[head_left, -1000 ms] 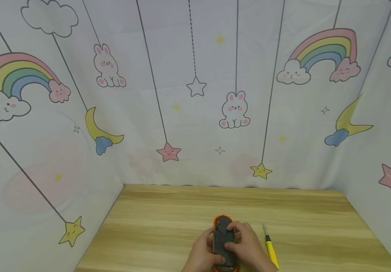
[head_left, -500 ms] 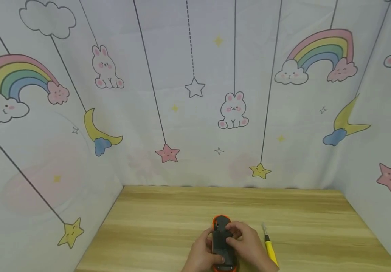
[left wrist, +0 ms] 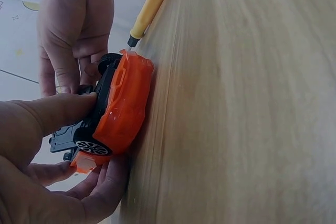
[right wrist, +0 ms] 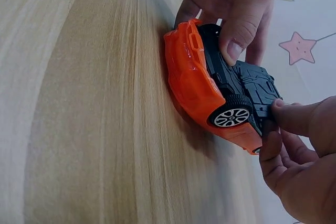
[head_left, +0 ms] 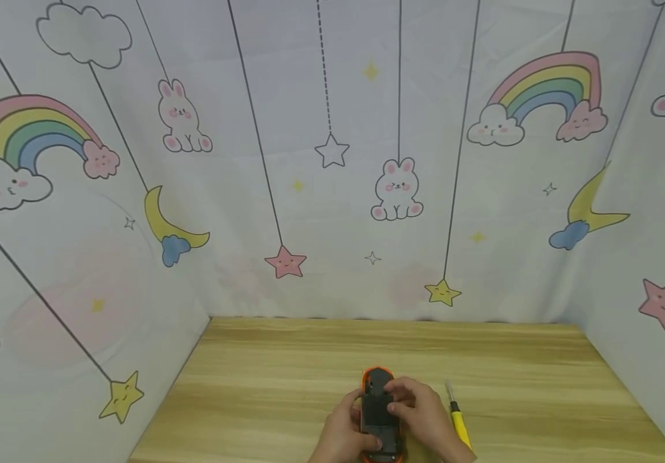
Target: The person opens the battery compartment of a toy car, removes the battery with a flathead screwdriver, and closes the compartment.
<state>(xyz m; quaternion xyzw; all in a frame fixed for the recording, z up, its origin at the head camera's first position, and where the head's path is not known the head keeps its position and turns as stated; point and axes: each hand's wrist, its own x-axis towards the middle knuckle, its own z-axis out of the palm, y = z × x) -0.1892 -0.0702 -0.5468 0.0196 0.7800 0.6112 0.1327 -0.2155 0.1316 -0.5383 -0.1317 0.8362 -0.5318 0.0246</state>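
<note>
An orange toy car [right wrist: 194,77] lies upside down on the table, its black underside facing up. My left hand [head_left: 344,427] grips it by the sides, the thumb pressing on the underside. In the right wrist view a flat black underside panel [right wrist: 257,85] stands tilted up from the car. My right hand [head_left: 422,411] pinches the edge of this panel between thumb and fingers. One spoked wheel [right wrist: 232,117] shows close to the pinch. The panel's far edge is partly hidden in the head view.
To the right of the right hand lies a screwdriver [head_left: 458,418] with a yellow handle, its tip pointing away. The wood-grain table [head_left: 263,366] ends at a printed cloth wall [head_left: 332,212] behind and on both sides.
The black panel has tilted further up from the car's underside, and my right thumb has shifted slightly up and right with it. My left hand keeps its hold.
</note>
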